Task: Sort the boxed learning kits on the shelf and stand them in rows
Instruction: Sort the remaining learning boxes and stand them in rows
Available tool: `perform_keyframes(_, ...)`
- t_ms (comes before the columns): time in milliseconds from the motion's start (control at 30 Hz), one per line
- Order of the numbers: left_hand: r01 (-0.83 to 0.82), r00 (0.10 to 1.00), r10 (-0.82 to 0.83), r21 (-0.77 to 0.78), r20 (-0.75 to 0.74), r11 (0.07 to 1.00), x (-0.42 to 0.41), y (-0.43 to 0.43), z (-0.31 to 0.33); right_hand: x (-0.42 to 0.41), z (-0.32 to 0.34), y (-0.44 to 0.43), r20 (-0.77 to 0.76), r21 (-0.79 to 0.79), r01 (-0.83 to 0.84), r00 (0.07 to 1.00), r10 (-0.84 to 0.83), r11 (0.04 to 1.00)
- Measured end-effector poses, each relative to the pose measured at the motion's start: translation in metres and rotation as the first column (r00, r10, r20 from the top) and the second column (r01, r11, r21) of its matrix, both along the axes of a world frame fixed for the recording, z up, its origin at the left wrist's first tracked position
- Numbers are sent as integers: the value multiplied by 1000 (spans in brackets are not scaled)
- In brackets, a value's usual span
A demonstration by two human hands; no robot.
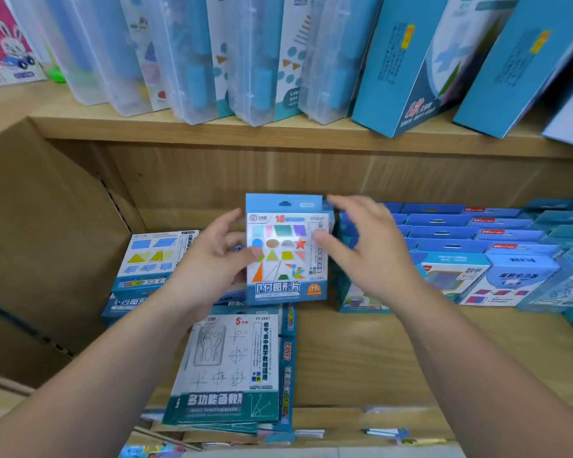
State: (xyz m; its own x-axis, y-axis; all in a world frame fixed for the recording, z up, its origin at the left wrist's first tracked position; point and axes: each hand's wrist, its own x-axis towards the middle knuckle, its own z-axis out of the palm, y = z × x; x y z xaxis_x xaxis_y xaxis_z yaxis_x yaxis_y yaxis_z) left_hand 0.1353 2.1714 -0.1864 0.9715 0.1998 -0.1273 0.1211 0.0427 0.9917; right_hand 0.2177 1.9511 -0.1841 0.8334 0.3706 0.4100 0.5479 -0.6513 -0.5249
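On the lower shelf, mid-row, the geometry kit box stood upright; left hand fingers pinched its left edge, right hand fingers spread at its right edge; probably light, stiff card, glossy; best gripped by both side edges.
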Motion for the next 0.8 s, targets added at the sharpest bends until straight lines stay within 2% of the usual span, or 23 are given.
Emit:
perform_keyframes(67,60,995,-64,54,71,997,3,-2,6,11,14,2,-190,37,14,982,-7,999)
perform_keyframes(133,69,990,-80,94,119,993,11,-4,11,20,27,3,-327,196,-56,937,120,979)
perform_keyframes(200,60,985,-85,162,152,985,22,-4,13,26,35,2,-327,276,-83,929,175,958)
perform_keyframes(333,-21,986,-43,374,163,927,48,-2,5,42,23,2,-193,122,-5,981,29,992)
perform_keyframes(433,-29,990,-34,435,135,900,60,-2,-5,51,5,1,-169,41,35,985,-27,999)
perform_keyframes(567,9,995,-60,528,79,849,69,2,-19,54,-5,1,-194,20,26,981,-22,999)
perform_keyframes(700,-22,998,-15,583,59,812,71,4,-28,55,-10,4,-21,-202,96,995,-102,975)
perform_keyframes(800,-1,1000,-19,633,25,774,74,2,-33,59,-11,7,3,-307,139,989,-145,941)
